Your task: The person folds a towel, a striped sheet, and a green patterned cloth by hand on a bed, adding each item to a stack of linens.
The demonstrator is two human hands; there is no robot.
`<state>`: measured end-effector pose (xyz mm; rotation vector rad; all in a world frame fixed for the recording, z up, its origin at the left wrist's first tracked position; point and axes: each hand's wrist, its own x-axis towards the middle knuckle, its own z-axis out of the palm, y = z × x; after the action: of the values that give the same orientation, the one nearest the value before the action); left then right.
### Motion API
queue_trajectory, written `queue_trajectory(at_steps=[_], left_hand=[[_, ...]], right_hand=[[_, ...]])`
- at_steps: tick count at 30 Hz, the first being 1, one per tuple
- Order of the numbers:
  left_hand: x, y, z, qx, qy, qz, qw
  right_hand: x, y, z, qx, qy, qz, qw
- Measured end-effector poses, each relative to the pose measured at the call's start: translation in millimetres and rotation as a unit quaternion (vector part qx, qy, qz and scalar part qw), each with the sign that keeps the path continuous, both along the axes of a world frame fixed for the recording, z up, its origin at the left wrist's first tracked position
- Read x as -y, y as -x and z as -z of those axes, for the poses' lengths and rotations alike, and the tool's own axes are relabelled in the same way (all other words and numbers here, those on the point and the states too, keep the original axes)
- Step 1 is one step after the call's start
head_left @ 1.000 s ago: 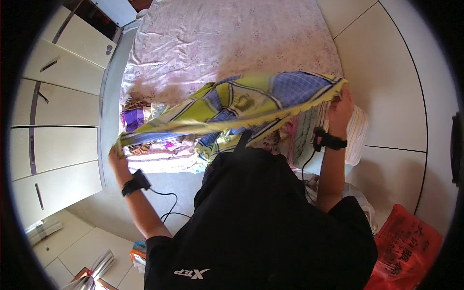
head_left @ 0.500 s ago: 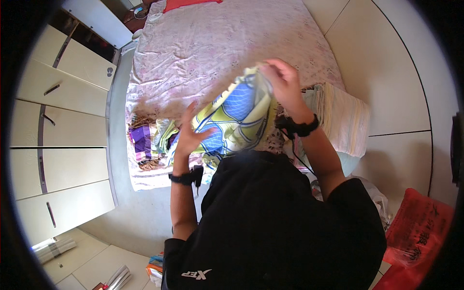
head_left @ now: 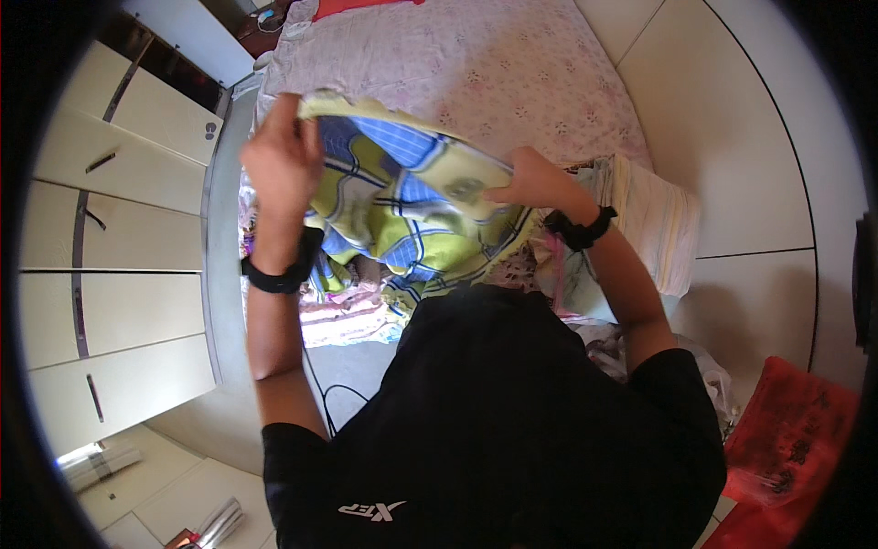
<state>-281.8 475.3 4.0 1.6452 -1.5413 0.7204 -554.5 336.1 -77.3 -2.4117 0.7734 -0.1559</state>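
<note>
l. hand [head_left: 282, 156] was closed on one upper end of a yellow-green & blue patterned fabric cloth [head_left: 416, 215]; r. hand [head_left: 540, 180] gripped the edge farther r., prob. for tension betw. them. cloth hung betw. & below both grips, over the pale-pink, floral-sheeted bed [head_left: 521, 87].

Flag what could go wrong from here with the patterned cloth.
The patterned cloth sags between the left hand and right hand, so it might bunch or crease. The folded striped fabric lies close beside the right hand and could get knocked. A black cable hangs near the left arm and might snag.
</note>
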Motion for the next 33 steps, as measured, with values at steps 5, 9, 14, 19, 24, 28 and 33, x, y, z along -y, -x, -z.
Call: queue_trajectory(at_steps=[5,9,14,19,24,28,33], left_hand=[[-28,-12,-67,-0.268,0.108,0.098,0.952],[-74,-2,-58,-0.201,0.089,-0.011,0.975],[-159,22,76,0.025,-0.089,-0.056,0.994],[-250,95,174,-0.272,-0.432,-0.123,0.851],[-342,145,207,-0.493,-0.548,-0.188,0.649],[-463,175,296,-0.45,-0.575,-0.235,0.642],[-503,157,328,-0.401,-0.39,-0.258,0.787]], right_hand=[[11,-7,101,0.207,0.128,0.018,0.97],[1,-12,132,0.19,0.073,0.142,0.969],[5,2,212,0.245,-0.016,0.267,0.932],[4,93,426,0.079,-0.466,0.326,0.819],[-86,87,365,0.052,-0.599,0.487,0.633],[-142,64,377,0.073,-0.633,0.501,0.586],[-210,29,344,0.243,-0.465,0.062,0.849]])
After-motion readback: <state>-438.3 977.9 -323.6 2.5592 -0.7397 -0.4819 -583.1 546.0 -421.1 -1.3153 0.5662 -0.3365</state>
